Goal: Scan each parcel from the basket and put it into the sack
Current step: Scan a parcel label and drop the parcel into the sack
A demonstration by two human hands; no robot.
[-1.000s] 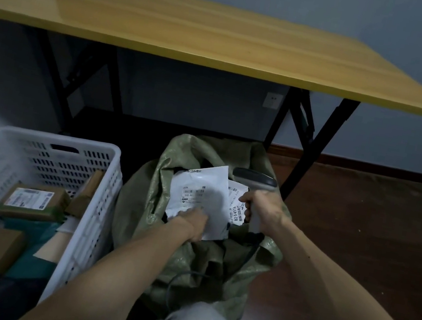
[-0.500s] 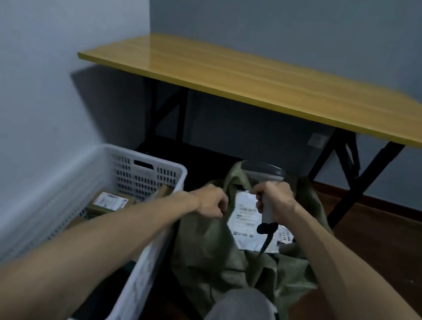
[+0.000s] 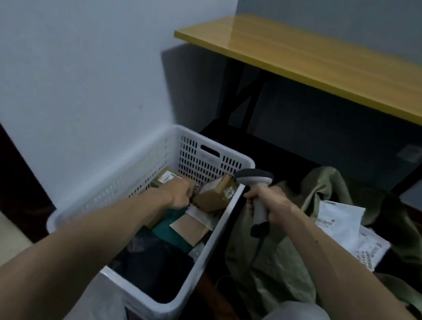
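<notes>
Inside the basket (image 3: pixel 208 142), left hand (image 3: pixel 179 195) sits curled, grasp unclear; tilted box (image 3: pixel 214 195) lies at its three o'clock. Right hand (image 3: pixel 267 202) clutches scanner (image 3: pixel 256 175).

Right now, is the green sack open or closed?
Open. The sack has its mouth spread wide, and white parcels lie in plain view inside it.
</notes>
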